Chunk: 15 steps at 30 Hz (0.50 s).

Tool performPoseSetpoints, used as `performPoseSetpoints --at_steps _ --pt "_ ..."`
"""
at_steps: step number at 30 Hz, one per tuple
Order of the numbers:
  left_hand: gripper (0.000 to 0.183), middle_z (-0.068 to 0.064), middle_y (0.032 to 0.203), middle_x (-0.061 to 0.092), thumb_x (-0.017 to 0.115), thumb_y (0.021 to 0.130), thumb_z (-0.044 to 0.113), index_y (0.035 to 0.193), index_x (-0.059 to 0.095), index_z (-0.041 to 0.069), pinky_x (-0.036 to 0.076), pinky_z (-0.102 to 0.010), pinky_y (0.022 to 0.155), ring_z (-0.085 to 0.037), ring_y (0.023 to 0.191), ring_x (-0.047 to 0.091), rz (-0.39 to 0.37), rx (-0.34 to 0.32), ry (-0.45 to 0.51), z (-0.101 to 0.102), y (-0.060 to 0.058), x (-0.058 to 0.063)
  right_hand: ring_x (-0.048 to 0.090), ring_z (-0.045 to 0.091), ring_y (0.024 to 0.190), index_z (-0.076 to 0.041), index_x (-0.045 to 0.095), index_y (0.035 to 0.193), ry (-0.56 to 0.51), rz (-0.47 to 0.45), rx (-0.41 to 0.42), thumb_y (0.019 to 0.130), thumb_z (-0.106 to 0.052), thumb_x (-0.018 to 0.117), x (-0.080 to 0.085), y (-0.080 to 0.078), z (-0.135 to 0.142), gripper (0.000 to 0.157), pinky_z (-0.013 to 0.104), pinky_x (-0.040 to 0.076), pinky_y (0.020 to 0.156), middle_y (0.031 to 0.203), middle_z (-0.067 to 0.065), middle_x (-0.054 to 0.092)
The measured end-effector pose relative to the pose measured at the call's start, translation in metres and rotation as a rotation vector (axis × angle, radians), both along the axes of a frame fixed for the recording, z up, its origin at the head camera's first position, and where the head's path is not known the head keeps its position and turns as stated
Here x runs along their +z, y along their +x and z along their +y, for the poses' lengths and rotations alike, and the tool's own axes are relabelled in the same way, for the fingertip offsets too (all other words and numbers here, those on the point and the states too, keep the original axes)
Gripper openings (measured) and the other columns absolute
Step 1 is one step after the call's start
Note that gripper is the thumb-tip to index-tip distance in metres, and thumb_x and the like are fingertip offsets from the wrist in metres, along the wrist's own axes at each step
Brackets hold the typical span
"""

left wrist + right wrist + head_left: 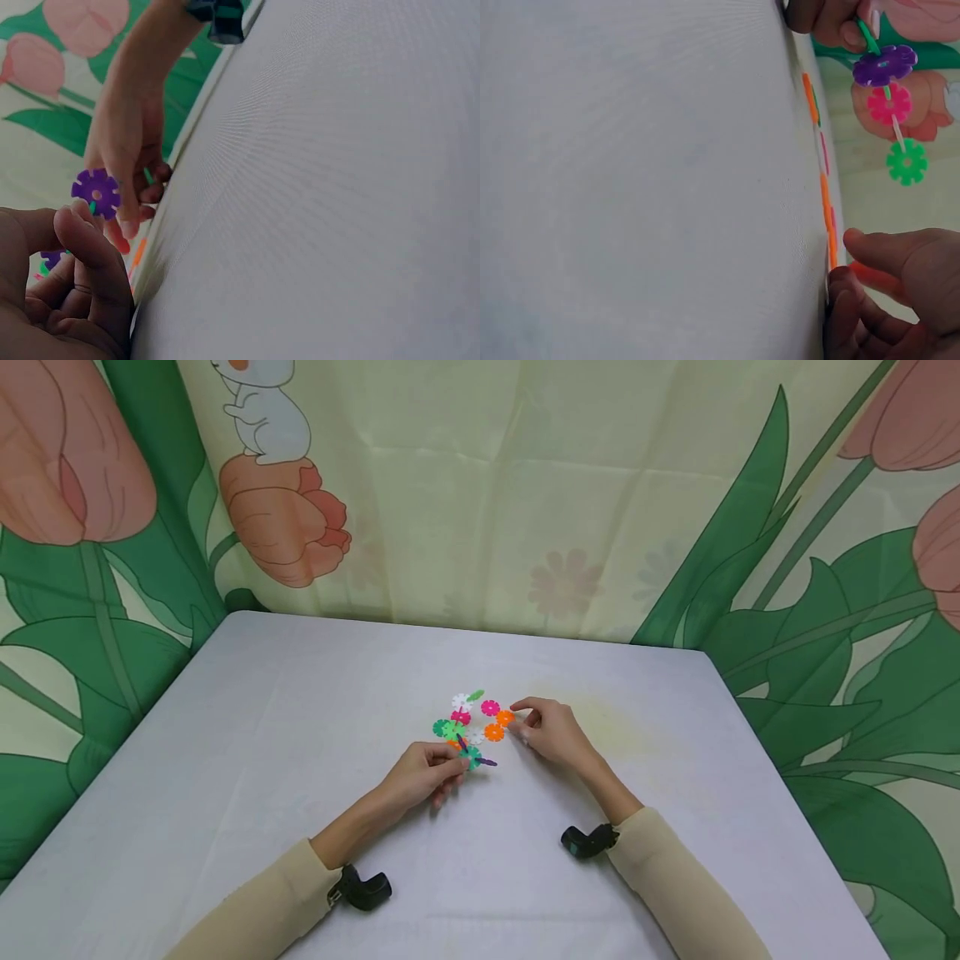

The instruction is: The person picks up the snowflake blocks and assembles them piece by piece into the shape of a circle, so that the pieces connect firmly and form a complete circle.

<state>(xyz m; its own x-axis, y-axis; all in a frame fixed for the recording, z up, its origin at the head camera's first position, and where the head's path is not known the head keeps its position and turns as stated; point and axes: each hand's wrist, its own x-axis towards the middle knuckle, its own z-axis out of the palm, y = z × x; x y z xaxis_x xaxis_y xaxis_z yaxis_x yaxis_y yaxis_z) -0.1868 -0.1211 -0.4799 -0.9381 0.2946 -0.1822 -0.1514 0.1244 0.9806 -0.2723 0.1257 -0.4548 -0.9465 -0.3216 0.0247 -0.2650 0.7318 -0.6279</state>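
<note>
My left hand (423, 774) pinches the edge of a teal notched flower disc (471, 758), with purple discs (487, 762) slotted into it. In the right wrist view, a purple disc (885, 65), a pink disc (889, 103), a white one edge-on and a bright green disc (907, 162) form a linked string hanging out from the left fingertips. My right hand (555, 732) is bent at the right of the pile, with thumb and index finger at the edge of an orange disc (506, 718). Another orange disc (494, 732) lies beside it.
Loose discs lie between the hands: a pink disc (490, 707), a white disc (461, 702) and a light green disc (476, 696) among them. The white-covered table (300, 710) ends at a printed curtain (480, 527). Each sleeve cuff carries a black wrist camera (588, 842).
</note>
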Motion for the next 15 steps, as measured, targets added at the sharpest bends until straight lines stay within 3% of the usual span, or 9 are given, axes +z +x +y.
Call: performPoseSetpoints --at_steps 8,15 --pt "0.026 -0.003 0.074 0.061 0.069 0.102 0.018 0.101 0.068 -0.008 0.045 -0.02 0.048 -0.01 0.05 0.046 0.019 -0.007 -0.012 0.0 0.0 0.0 0.051 0.017 0.07 -0.014 0.074 0.134 0.052 0.004 0.011 0.098 -0.027 0.077 -0.006 -0.01 -0.005 0.039 0.027 0.039 0.065 0.076 0.004 0.064" --pt "0.026 -0.002 0.074 0.062 0.068 0.103 0.019 0.102 0.069 -0.007 0.045 -0.02 0.048 -0.01 0.052 0.046 0.026 -0.014 -0.026 0.0 0.0 -0.002 0.055 0.02 0.073 -0.009 0.076 0.12 0.007 -0.01 -0.017 0.094 -0.026 0.082 -0.007 -0.013 -0.001 0.032 0.027 0.043 0.067 0.08 0.006 0.067"
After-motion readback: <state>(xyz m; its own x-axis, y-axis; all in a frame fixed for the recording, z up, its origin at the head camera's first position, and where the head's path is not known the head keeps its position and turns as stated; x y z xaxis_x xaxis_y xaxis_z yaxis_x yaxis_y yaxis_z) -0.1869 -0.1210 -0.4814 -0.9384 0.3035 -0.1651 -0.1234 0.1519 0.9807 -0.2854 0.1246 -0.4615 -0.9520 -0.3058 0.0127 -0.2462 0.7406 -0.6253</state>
